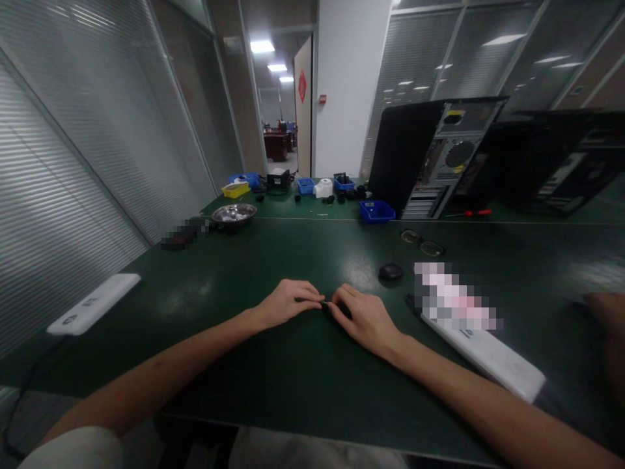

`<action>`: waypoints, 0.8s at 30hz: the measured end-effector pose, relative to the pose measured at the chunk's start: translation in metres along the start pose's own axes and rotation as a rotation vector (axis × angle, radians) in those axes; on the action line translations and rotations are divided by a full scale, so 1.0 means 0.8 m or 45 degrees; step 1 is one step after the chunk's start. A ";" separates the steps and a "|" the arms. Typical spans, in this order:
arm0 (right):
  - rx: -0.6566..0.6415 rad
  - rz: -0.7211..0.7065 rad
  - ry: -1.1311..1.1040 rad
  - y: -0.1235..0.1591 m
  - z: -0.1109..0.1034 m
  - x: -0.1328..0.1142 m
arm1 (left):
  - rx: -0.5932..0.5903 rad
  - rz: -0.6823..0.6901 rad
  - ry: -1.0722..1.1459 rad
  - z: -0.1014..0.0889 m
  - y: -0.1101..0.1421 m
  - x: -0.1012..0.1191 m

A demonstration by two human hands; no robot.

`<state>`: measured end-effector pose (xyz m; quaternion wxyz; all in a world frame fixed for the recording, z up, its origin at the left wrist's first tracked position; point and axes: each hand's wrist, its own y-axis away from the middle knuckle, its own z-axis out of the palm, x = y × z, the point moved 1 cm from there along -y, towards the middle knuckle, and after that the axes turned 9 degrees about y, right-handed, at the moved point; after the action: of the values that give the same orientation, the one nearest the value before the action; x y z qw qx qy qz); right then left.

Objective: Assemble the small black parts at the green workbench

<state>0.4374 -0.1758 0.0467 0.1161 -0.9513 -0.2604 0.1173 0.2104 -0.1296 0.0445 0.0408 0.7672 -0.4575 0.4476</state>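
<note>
My left hand (288, 303) and my right hand (364, 318) rest together on the dark green table (273, 365) in front of me. Their fingertips meet around a small black object (325, 305) that is mostly hidden. Both hands have their fingers curled and pinched on it. A small black oval case (391, 271) lies just beyond my right hand.
White power strips lie at the left (92, 305) and right (481, 352). Glasses (422, 243) lie farther back. A metal bowl (234, 213), blue bins (376, 210) and a yellow bin (235, 189) stand at the back. Open computer cases (434, 156) stand back right. Another person's hand (605, 309) shows at right.
</note>
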 end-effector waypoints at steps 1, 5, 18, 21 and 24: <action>-0.004 -0.002 -0.007 0.000 0.001 0.000 | -0.003 0.001 0.009 -0.001 0.000 0.001; -0.039 -0.006 0.014 0.000 0.003 0.001 | -0.012 0.023 -0.044 0.000 0.003 0.001; -0.071 -0.058 -0.060 -0.003 0.002 -0.002 | -0.015 0.062 0.055 0.004 0.005 0.001; -0.037 -0.016 -0.038 -0.003 0.003 -0.002 | 0.008 0.060 -0.047 0.005 0.005 0.003; -0.002 0.036 -0.017 -0.003 0.003 0.000 | 0.024 0.035 -0.176 0.004 0.006 0.005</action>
<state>0.4356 -0.1734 0.0450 0.1121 -0.9541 -0.2479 0.1250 0.2098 -0.1367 0.0437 -0.0044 0.7903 -0.4655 0.3984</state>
